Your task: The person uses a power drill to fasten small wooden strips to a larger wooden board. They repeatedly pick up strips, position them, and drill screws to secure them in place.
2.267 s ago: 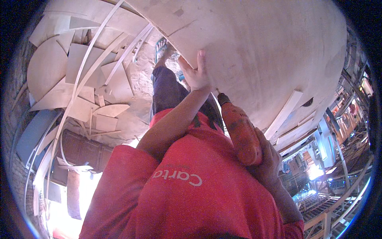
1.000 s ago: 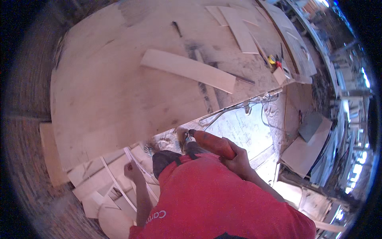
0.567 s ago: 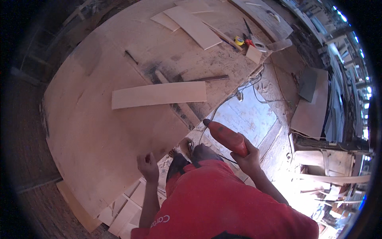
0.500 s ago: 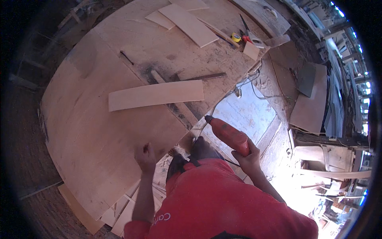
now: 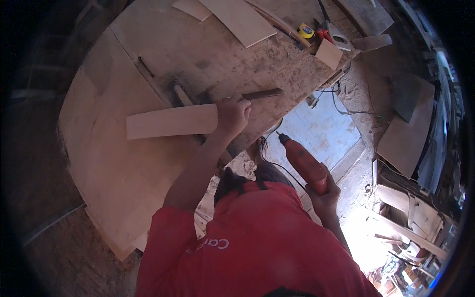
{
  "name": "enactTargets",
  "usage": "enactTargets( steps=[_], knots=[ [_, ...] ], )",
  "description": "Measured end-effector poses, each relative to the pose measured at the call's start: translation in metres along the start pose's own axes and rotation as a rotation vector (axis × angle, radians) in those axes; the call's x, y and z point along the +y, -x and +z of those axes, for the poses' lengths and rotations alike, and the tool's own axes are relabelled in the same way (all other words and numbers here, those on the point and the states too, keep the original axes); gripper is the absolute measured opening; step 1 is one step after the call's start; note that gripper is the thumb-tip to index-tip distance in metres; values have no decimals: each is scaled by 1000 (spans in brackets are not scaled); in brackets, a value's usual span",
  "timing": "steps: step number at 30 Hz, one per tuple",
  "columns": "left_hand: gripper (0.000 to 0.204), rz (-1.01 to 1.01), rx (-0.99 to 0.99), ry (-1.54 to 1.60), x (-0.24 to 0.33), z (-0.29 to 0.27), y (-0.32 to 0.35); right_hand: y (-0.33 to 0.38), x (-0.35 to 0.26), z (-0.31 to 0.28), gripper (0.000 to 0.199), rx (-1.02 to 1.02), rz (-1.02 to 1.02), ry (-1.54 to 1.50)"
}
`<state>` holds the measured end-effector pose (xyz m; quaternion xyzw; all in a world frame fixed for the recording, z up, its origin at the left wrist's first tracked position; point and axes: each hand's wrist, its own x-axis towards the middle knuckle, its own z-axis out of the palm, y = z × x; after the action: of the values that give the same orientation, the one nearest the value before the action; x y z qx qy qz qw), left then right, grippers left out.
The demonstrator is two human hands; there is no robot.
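A pale, slightly curved thin wooden board [image 5: 170, 121] lies across the worktable. My left hand [image 5: 233, 116] is closed around its right end, covering that end; the fingertips are partly hidden. Out to the right, past the table edge, my right hand [image 5: 324, 192] grips the rear of a red power drill [image 5: 305, 161]. The drill's black chuck with a short bit points up and left, apart from the board. Beneath and beyond the board are a wooden stick [image 5: 182, 94] and a dark narrow bar [image 5: 263, 94].
Flat wooden pieces [image 5: 240, 22] lie on the far side of the dusty worktable [image 5: 109, 148]. Near its far right corner are a yellow tape measure [image 5: 306, 30] and a handsaw [image 5: 340, 40]. A white panel [image 5: 316, 128] and cables are on the ground at right, beside leaning sheets [image 5: 408, 128].
My left hand has reached forward and right from the near table area and taken hold of the board's right end. The drill remains in my right hand, and the view has shifted slightly.
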<state>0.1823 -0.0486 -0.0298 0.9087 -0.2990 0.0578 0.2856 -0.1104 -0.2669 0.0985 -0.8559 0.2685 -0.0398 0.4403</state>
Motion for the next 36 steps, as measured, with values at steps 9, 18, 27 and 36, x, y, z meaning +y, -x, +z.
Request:
enactTargets(
  steps=[9,18,27,36],
  knots=[
    [7,-26,-111,-332,4,48,-23,-81,39,-55,75,-49,48,1],
    [27,-203,-142,-321,7,83,-26,-107,85,-51,57,-89,135,-127],
    [16,-606,448,348,38,-62,131,-60,-49,-5,74,-359,168,32],
    [31,-1143,899,1174,40,-159,427,108,-166,131,51,-695,-70,-157]
  ],
)
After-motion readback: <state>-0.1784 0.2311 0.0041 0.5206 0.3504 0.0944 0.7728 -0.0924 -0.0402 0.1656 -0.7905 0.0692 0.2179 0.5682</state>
